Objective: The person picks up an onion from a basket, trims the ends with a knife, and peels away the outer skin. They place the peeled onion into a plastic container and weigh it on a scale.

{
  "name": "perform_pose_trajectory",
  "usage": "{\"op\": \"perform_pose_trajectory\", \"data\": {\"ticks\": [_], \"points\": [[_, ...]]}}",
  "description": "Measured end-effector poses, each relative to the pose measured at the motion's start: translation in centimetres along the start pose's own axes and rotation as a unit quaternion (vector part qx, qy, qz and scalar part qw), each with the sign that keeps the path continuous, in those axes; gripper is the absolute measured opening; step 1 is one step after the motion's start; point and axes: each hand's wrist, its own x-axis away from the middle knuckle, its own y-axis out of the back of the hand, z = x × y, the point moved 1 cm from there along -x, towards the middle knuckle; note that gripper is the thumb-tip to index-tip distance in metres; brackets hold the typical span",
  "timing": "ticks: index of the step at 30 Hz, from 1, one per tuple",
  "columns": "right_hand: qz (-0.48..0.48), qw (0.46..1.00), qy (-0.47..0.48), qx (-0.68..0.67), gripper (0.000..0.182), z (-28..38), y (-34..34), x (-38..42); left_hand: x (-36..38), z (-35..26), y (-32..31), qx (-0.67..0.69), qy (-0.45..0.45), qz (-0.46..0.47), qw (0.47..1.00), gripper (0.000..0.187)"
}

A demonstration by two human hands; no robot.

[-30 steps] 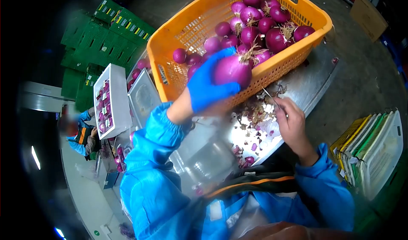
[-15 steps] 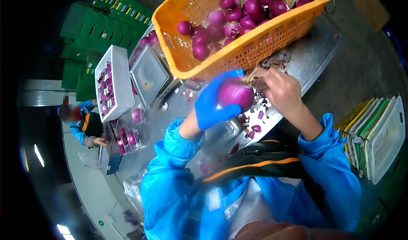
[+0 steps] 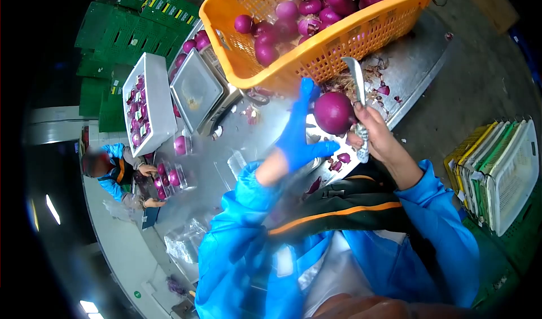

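A large peeled red onion (image 3: 334, 113) is between my two hands, over the scrap-strewn edge of the metal table (image 3: 217, 149). My left hand (image 3: 296, 135), in a blue glove, is spread with thumb and fingers apart at the onion's left side. My bare right hand (image 3: 377, 132) grips a small knife (image 3: 357, 76) by its patterned handle, the curved blade pointing up and away from me. The right fingers are right at the onion's edge. Dry skins and root bits (image 3: 370, 73) lie behind the onion, and purple peel pieces (image 3: 340, 161) below it.
An orange basket (image 3: 316, 65) of red onions stands at the far table edge. Left of it are a scale (image 3: 195, 93) and a white crate (image 3: 166, 101) of packed onions. Another person (image 3: 116, 169) handles onion packs (image 3: 169, 178) at left. Stacked baskets (image 3: 497, 172) stand right.
My left hand has opened from around the onion. The right hand has moved down from the onion's root end, and the knife now shows upright in it. The onion has shifted slightly right.
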Motion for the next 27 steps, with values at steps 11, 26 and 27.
{"op": "perform_pose_trajectory", "data": {"ticks": [11, 26, 27], "points": [[-0.087, 0.631, 0.331, 0.696, 0.032, 1.9, -2.1, 1.6, 2.0, 2.8, 0.2, 0.206, 0.153, -0.050, 0.965, 0.076], [-0.074, 0.922, 0.147, 0.351, 0.045, 1.2, -0.7, 0.8, 2.2, 2.7, -0.5, 0.064, 0.098, -0.023, 0.993, 0.080], [-0.063, 0.913, 0.135, 0.379, 0.047, 1.1, -0.7, 0.2, 2.3, 2.8, -0.5, 0.041, 0.091, -0.023, 0.995, 0.080]]}}
